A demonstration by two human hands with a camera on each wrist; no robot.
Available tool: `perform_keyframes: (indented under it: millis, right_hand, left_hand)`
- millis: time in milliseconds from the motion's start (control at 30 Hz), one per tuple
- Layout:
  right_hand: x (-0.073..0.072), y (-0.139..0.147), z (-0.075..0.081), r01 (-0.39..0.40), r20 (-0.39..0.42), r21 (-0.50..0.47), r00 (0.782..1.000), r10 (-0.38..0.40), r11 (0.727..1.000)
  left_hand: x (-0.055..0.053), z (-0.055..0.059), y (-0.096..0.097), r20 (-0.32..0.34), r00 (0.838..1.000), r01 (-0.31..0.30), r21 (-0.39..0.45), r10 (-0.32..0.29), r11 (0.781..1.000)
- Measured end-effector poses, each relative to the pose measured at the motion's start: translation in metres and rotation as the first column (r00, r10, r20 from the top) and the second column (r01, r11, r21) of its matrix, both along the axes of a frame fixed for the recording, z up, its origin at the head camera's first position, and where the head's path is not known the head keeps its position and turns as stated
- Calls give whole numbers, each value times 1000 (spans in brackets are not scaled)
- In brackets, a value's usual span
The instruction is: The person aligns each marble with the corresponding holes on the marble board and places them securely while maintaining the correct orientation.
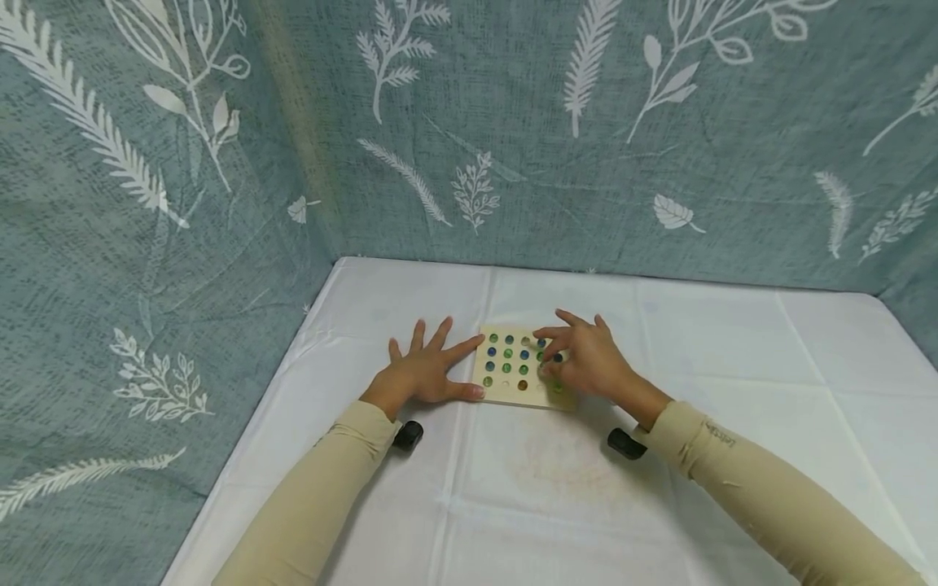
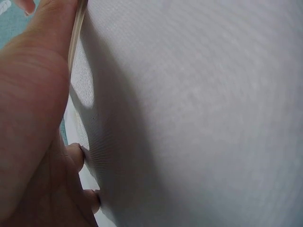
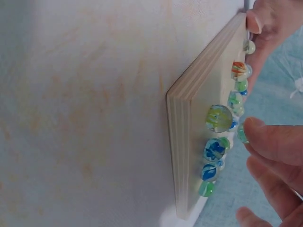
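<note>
A pale plywood board (image 1: pixel 516 399) lies on the table with rows of glass marbles in it, mostly green and blue. An orange-brown marble (image 1: pixel 523 385) sits in the near row beside a bare hollow (image 1: pixel 506 383). My left hand (image 1: pixel 421 374) is spread flat, its thumb and index finger touching the board's left edge. Over the board's right part, my right hand (image 1: pixel 595 358) pinches a greenish glass marble (image 3: pixel 242 134) between thumb and finger. Just below it in the right wrist view is a yellow-green marble (image 3: pixel 218 118) at the board's corner. The right hand covers part of the board.
A white cloth (image 1: pixel 542 521) covers the table, with faint orange stains in front of the board. Dark wrist-worn devices, one by the left cuff (image 1: pixel 409 436) and one by the right cuff (image 1: pixel 626 444), sit low over the cloth. A teal leaf-patterned curtain (image 1: pixel 469 98) stands behind and at left.
</note>
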State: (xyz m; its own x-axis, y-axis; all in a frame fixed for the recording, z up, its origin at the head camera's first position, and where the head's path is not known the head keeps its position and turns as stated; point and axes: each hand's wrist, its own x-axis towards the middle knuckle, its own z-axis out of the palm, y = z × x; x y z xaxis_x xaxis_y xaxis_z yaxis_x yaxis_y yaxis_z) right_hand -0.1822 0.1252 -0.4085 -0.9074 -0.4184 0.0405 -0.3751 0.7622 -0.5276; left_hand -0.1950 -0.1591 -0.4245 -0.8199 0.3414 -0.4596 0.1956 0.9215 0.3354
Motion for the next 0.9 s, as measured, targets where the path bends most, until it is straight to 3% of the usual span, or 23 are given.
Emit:
perform_keyframes:
  millis: [133,633,900]
  right_hand:
    - [-1,0,-2,4,7,27,1000,-4,1000]
    - [0,0,0,-27,-32,110,999,30,994]
    - [-5,0,-6,-82,-39,86,996,86,993]
  left_hand:
    - [2,5,1,16,1000,3,0,-3,1000]
    - [2,6,8,-15,1000,18,-12,-19,1000]
    - [1,8,3,-3,1000,4,-12,-4,1000]
